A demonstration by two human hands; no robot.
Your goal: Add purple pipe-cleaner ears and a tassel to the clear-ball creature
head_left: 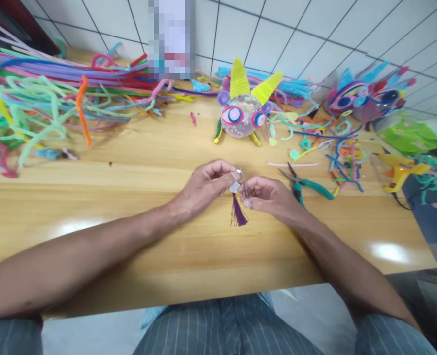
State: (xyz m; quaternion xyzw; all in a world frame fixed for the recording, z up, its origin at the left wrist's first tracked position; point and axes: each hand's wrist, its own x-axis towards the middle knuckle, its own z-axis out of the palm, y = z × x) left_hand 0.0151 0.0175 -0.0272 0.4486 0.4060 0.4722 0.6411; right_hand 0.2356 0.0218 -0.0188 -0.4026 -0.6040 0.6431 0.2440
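Near the middle of the wooden table, my left hand pinches a small pale piece between thumb and fingers. A dark purple tassel hangs below that piece. Close beside it on the right, my right hand has its fingers closed on a thin dark metal rod, whose upper end meets the left fingertips. What exactly the rod is, I cannot make out. Beyond the hands stands a clear round figure with yellow ears and pink-and-blue eyes.
Green-handled pliers lie right of my right hand, with a yellow glue gun farther right. Pipe cleaners heap up at the left; loose pieces scatter at the right. Two more figures stand at the back right.
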